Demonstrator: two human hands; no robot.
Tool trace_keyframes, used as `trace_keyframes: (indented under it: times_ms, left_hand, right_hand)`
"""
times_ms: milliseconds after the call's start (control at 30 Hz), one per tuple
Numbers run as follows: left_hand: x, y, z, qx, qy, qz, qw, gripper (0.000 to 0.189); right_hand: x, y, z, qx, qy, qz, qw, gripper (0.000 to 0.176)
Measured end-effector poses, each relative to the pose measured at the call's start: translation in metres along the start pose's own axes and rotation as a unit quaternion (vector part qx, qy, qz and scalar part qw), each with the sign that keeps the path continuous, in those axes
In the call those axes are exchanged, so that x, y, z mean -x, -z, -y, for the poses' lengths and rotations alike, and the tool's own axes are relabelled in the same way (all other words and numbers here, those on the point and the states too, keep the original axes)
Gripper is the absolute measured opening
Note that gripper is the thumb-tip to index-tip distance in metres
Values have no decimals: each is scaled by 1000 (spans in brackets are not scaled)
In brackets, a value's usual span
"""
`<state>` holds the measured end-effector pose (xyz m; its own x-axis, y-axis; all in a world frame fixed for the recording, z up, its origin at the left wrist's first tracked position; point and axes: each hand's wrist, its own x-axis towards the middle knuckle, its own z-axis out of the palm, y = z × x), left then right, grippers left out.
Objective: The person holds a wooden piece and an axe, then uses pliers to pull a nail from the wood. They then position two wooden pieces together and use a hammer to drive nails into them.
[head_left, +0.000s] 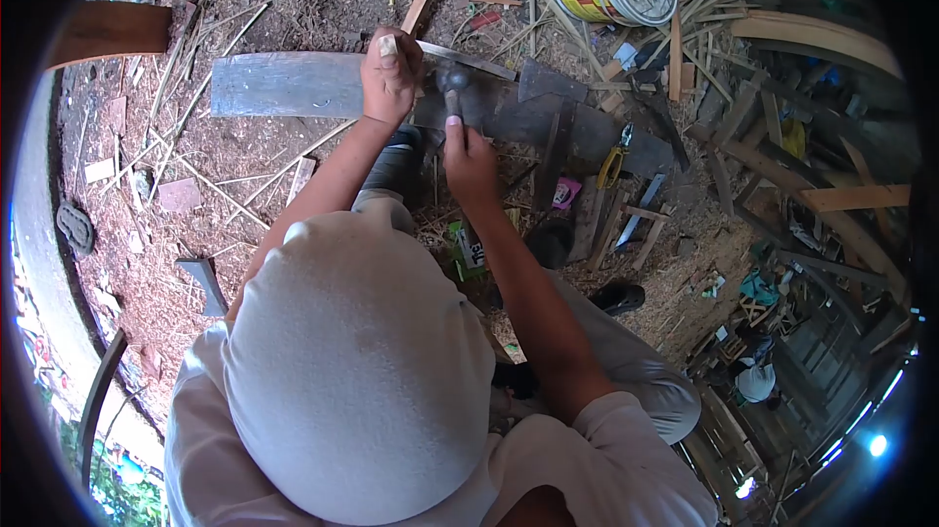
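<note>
Hammer (452, 87) comes first: it is in our right hand (469, 163), clamped on the handle with the thumb laid along it, and the metal head lies over the planks, just beside our other fist. Our left hand (393, 77) is closed above the right-hand end of the grey plank (289, 85). Something pale-ended shows at its top; we cannot tell whether that is our thumb or the butt of a tool, nor what the fist grips. The plank lies low, over the shavings-strewn ground (196, 224), in front of our knees, with a darker board (606, 136) to its right.

We judge this to be a striking step, left hand steadying and right hand hitting. The next move probably calls for a square, measured blow, with our left fingers clear of the hammer's path and the plank firmly supported.
</note>
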<state>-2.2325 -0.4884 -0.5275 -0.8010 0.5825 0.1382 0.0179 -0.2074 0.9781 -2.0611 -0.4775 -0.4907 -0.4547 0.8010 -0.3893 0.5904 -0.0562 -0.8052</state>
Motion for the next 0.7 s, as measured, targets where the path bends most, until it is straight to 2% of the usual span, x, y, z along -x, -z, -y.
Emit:
trace_keyframes:
  times_ms: [67, 133, 267, 367, 533, 700]
  left_hand:
    - [3, 1, 2, 29, -32, 3, 999, 82]
    - [8, 2, 0, 14, -31, 22, 999, 83]
    - [19, 8, 2, 23, -11, 77, 997, 82]
    - [37, 19, 13, 18, -22, 116, 993, 83]
    - [44, 23, 5, 8, -36, 130, 991, 83]
    - [43, 19, 8, 30, -32, 122, 992, 84]
  right_hand:
    - [-1, -1, -8, 54, 27, -8, 998, 54]
    - [2, -2, -13, -51, -41, 3, 998, 53]
    - [8, 1, -17, -91, -34, -9, 995, 52]
    - [10, 4, -19, -63, -13, 1, 998, 52]
    - [24, 3, -12, -42, -80, 9, 996, 48]
    - [26, -4, -12, 13, -44, -19, 999, 47]
